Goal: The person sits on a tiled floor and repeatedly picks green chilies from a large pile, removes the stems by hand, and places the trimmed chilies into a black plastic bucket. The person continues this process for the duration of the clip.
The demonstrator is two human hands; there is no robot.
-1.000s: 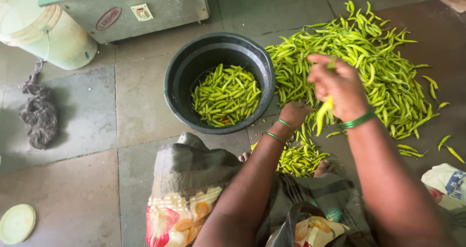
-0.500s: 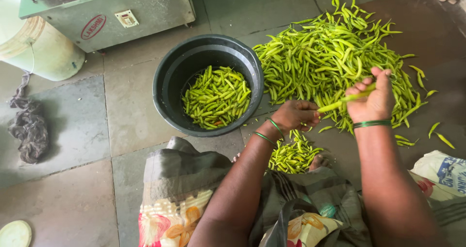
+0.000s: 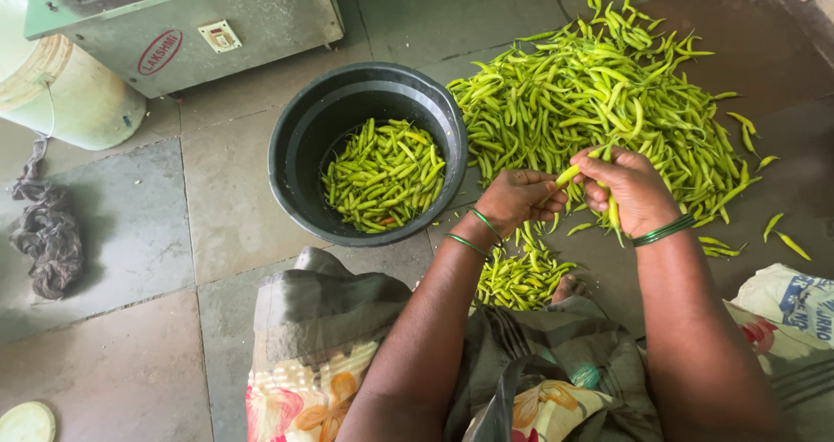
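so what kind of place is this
Probably a home or small food-prep workspace at floor level: a stone tile floor with a big pile of green chillies, a black tub partly filled with them, and a metal machine.

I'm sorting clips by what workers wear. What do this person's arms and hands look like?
Both forearms are bare, with no sleeves or gloves showing. The left hand has thin green bangles at its wrist; the right hand wears a similar stack of green bangles.

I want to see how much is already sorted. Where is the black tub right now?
In the head view the black tub sits on the floor left of the big chilli pile, just ahead of the left hand, below the grey machine.
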